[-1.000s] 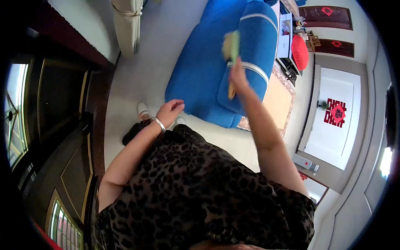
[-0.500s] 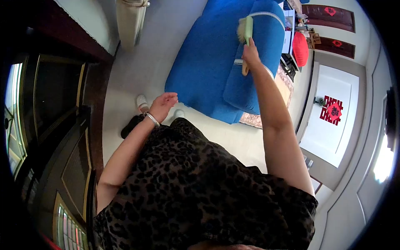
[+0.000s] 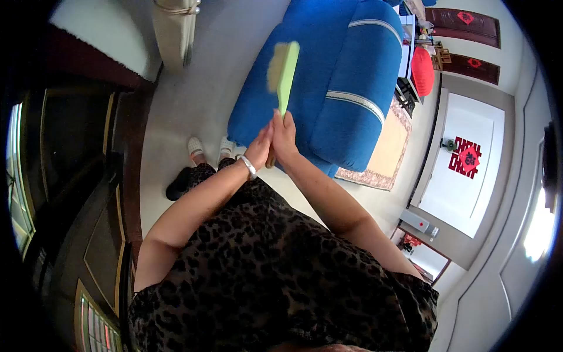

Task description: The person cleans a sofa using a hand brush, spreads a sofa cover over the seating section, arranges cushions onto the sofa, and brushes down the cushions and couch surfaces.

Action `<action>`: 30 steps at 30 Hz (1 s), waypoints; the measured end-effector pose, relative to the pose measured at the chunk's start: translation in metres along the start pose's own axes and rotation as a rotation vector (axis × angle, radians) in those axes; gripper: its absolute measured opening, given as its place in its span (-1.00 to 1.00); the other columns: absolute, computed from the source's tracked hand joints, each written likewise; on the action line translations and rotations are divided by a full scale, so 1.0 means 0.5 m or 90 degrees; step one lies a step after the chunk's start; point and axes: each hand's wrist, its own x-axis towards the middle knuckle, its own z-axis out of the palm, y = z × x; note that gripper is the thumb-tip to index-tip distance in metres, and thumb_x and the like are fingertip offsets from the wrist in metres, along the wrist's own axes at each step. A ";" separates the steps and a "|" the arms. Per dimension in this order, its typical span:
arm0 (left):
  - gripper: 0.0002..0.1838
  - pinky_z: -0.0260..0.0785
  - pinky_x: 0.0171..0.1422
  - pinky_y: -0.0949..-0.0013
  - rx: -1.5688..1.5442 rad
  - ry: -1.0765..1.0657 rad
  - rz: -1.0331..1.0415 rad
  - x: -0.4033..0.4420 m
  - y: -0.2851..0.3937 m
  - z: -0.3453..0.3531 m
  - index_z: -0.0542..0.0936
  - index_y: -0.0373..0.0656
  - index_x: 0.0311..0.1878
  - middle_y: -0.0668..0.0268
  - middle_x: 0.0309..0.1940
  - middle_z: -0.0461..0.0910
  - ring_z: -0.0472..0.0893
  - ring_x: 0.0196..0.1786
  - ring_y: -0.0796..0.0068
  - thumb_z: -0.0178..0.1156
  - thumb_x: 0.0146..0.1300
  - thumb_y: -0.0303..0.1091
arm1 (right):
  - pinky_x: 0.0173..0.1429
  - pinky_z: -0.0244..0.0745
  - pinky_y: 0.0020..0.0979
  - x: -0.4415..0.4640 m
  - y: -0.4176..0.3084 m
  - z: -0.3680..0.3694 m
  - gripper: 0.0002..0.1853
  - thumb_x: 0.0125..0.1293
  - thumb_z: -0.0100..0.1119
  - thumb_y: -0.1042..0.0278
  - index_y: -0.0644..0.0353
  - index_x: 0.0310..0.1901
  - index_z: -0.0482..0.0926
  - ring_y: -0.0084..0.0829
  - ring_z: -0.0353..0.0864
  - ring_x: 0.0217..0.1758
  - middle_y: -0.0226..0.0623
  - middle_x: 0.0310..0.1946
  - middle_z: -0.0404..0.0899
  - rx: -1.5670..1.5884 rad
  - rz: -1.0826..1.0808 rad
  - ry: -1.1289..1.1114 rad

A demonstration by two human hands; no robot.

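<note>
A light green brush (image 3: pixel 287 73) with pale bristles points away from me, its bristles facing left, in front of the blue sofa (image 3: pixel 346 76). My right hand (image 3: pixel 284 138) is closed round its handle; the wooden handle end shows just below. Against the right hand and handle lies my left hand (image 3: pixel 260 146), with a silver bracelet at its wrist. Its fingers look pressed together, partly hidden by the right hand, and I cannot make out whether they grip the handle.
A patterned rug (image 3: pixel 378 149) lies beyond the sofa. A tied curtain (image 3: pixel 176 29) hangs at the upper left, above the pale floor (image 3: pixel 193 105). Dark panelled doors (image 3: pixel 76 135) stand at the left, and a red round object (image 3: pixel 421 71) is at the upper right.
The brush has moved left and nearer to me, off the sofa's armrest, in my right hand. My left hand has moved right to meet it.
</note>
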 end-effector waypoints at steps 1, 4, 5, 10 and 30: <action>-0.33 0.25 0.19 0.40 -0.031 0.012 0.058 0.013 0.023 0.021 0.24 -0.13 0.31 0.22 0.11 0.40 0.42 0.12 0.39 -0.27 0.37 0.20 | -0.38 0.33 -0.30 0.010 -0.024 0.001 -0.75 0.41 -0.13 0.23 0.27 -0.30 0.31 -0.42 0.38 -0.44 -0.26 -0.47 0.37 0.002 -0.056 0.033; -0.37 0.28 0.16 0.41 0.014 0.121 0.178 0.035 0.100 0.058 0.19 -0.12 0.35 0.19 0.06 0.44 0.45 0.08 0.41 -0.30 0.41 0.14 | -0.34 0.31 -0.28 0.069 -0.043 -0.016 -0.76 0.39 -0.08 0.25 0.25 -0.33 0.29 -0.39 0.35 -0.47 -0.24 -0.49 0.36 0.093 -0.120 0.022; -0.38 0.31 0.10 0.42 0.013 0.090 0.133 0.041 0.121 0.067 0.19 -0.14 0.35 0.21 0.01 0.46 0.47 0.01 0.45 -0.29 0.41 0.11 | -0.36 0.31 -0.35 0.093 -0.058 -0.033 -0.79 0.39 -0.08 0.27 0.24 -0.29 0.30 -0.46 0.34 -0.47 -0.29 -0.49 0.36 0.033 -0.123 0.006; -0.47 0.32 -0.20 0.56 0.045 -0.003 0.069 0.107 0.149 0.105 0.32 -0.07 0.26 0.37 -0.19 0.55 0.49 -0.24 0.63 -0.13 0.38 0.05 | -0.35 0.42 -0.42 0.299 -0.135 -0.194 -0.64 0.37 -0.10 0.34 0.18 0.18 0.26 -0.48 0.44 -0.43 -0.31 -0.48 0.43 -0.235 -0.289 0.076; -0.57 0.31 0.03 0.40 0.061 0.223 0.106 0.262 0.456 -0.242 0.49 0.01 0.11 0.41 -0.16 0.58 0.53 -0.12 0.58 0.00 0.32 0.05 | -0.02 0.47 -0.05 0.606 -0.281 -0.198 -0.51 0.32 -0.18 0.22 0.06 0.29 0.22 -0.10 0.63 -0.24 -0.02 -0.30 0.61 -0.493 -0.125 0.195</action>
